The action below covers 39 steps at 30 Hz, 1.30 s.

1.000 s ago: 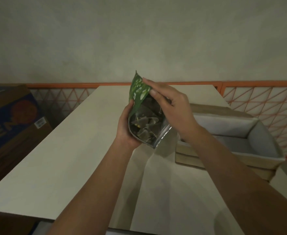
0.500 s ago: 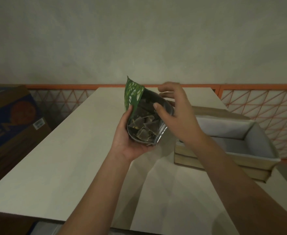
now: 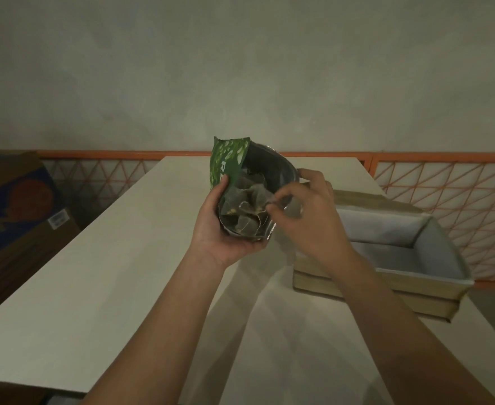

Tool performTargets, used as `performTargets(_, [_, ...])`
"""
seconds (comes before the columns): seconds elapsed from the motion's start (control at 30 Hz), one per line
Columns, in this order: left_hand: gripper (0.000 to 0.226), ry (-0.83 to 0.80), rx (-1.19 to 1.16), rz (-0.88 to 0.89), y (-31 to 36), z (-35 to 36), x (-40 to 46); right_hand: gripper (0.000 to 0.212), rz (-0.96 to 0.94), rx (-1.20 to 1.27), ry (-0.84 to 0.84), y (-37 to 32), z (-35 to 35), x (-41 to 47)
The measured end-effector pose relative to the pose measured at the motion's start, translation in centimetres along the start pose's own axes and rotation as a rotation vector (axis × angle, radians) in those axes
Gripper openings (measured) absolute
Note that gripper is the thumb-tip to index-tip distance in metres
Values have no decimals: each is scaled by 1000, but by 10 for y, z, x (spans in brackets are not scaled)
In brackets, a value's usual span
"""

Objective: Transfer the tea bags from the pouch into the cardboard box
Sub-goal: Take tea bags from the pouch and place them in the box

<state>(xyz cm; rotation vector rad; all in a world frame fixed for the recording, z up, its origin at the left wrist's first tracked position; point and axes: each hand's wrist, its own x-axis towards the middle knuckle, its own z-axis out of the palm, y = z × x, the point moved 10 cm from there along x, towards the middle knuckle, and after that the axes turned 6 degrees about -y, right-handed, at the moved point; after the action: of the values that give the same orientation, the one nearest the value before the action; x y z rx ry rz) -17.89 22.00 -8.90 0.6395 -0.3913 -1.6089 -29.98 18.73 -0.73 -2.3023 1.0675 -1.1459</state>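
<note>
From the head view, the pouch (image 3: 234,182), cupped in the left hand (image 3: 220,229) above the worktop (image 3: 94,273), now gapes wider, and the right hand (image 3: 304,217) has dipped in, grip pinching a tea bag (image 3: 255,200), while the cardboard box (image 3: 386,258) beside it looks empty.

The green pouch (image 3: 224,168) shows a white "R"; the blue carton (image 3: 9,206) shows letters "EN".
</note>
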Motion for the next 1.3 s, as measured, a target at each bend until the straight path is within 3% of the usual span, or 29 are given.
performTargets(0.13, [61, 6, -36, 25, 0, 6, 5, 10, 33, 248, 57, 10, -24, 5])
performTargets(0.3, [61, 25, -55, 46, -2, 12, 6, 14, 111, 373, 55, 25, -36, 10])
performTargets(0.5, [57, 14, -32, 45, -2, 13, 20, 25, 79, 682, 161, 31, -69, 21])
performTargets(0.6, [52, 5, -14, 32, -5, 11, 30, 25, 67, 737, 254, 34, -91, 25])
performTargets(0.7, [48, -11, -3, 37, -6, 11, 39, 20, 89, 759, 238, 39, -96, 30])
performTargets(1.0, [38, -77, -58, 147, -1, 13, 58, 7, 166, 543, 15, 55, -83, 46])
performTargets(1.2, [43, -105, -138, 204, -1, 9, 60, 15, 292, 44, -372, 78, -39, 32])
performTargets(1.3, [42, -104, -152, 198, -2, 10, 64, 10, 277, -27, -308, 82, -33, 29])
